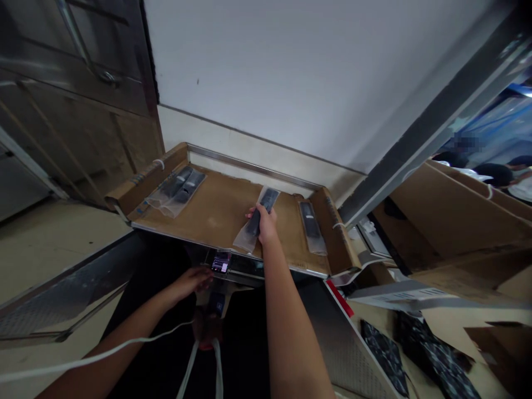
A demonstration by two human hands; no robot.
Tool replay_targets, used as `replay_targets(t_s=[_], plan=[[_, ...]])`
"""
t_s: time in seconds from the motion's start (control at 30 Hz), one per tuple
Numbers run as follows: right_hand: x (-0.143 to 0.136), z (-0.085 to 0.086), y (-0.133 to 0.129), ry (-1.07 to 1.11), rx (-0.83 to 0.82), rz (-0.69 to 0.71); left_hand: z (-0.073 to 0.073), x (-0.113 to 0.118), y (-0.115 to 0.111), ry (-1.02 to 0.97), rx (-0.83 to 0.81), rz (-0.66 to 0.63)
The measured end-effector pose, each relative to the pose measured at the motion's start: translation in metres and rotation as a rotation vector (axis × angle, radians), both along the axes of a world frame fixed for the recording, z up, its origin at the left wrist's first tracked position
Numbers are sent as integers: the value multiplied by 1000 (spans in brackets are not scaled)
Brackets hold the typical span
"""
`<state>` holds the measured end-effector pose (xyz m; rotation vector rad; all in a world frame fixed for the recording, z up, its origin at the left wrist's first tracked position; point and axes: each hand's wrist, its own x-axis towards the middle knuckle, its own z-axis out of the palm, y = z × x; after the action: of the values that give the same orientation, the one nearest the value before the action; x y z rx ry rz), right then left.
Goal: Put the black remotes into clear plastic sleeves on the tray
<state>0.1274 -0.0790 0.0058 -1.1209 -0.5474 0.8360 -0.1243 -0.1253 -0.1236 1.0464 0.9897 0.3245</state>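
Note:
My right hand [266, 221] is wrapped round a dark item in a clear plastic sleeve [252, 228], held over the middle of a cardboard-lined tray [220, 194]. My left hand [200, 278] is low, below the tray's front edge, beside a phone with a lit screen [220, 262]; its fingers are dim and partly hidden, and whether they touch the phone is unclear. Sleeved dark items [180, 188] lie at the tray's left end. Another sleeved dark item [310, 224] lies near its right end.
Cardboard side walls [332, 221] edge the tray, with a pale panel [266, 77] behind it. A large cardboard box [457, 216] and several people's heads are at the right. A white cord [124, 344] crosses my left forearm. Dark patterned bags [432, 354] lie at lower right.

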Motion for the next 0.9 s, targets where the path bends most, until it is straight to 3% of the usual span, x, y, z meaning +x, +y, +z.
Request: replay_targets(t_s=[0.3,0.5,0.57,0.63,0.77,0.83,0.9], plan=[[0,-1,1,7,3,2,-12,-1,2,12,21,3],[0,-1,1,16,-3,6,-5,2,-1,3,59,1],[0,-1,1,16,-1,5,3,0,0,1,173,23],[0,-1,1,13,5,4,15,-8,7,53,415,44],[0,-1,1,2,10,0,34,-46,39,471,980,54],[0,-1,1,5,8,3,34,-64,59,721,1071,45],[0,-1,1,12,4,6,27,-75,77,803,1019,45]])
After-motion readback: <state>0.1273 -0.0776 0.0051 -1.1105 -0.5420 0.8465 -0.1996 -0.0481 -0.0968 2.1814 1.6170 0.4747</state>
